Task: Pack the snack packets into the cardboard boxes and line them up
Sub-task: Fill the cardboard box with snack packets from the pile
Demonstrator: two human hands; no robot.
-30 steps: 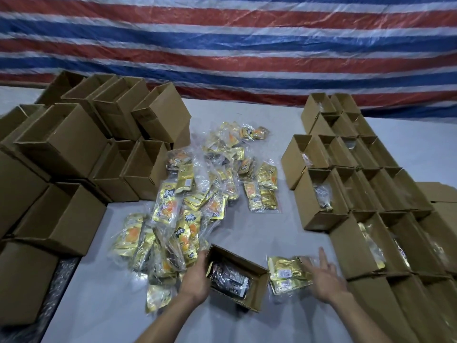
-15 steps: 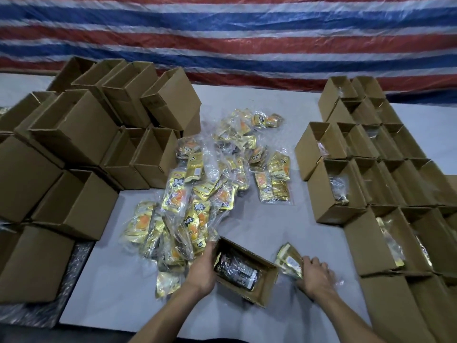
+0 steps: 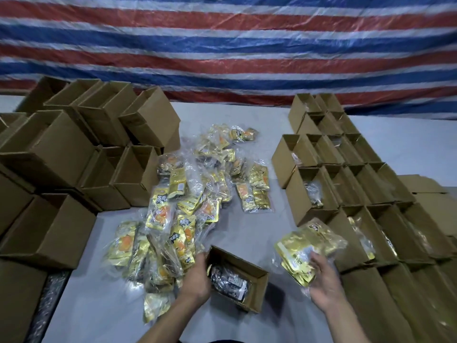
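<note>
The right grip (image 3: pixel 324 283) is closed on the lower end of a gold packet (image 3: pixel 304 248), with the fingers curled round it, and holds it in the air just right of the box (image 3: pixel 257 293). One second ago this packet was lying flat on the bench (image 3: pixel 247 231) right of the box, with the right grip spread over it. Half a second ago the fingers were pinching it up by the edge. Now it is fully off the bench, so the picking is done and only the placing remains.

The left grip (image 3: pixel 196 276) holds the left wall of the box, as before, and steadies it. Inside the box a dark packet (image 3: pixel 228 283) already lies on the bottom.

I judge that the next move is short: bring the packet left and down into the box. The packet looks like a soft bundle in clear wrap, so it may sag or catch on the rim.

The pile (image 3: pixel 173 219), behind and left of the box, is large. The filled boxes (image 3: pixel 309 209) stand in rows right of the box and the empty boxes (image 3: pixel 57 229) far left of it, so much of the task remains.
</note>
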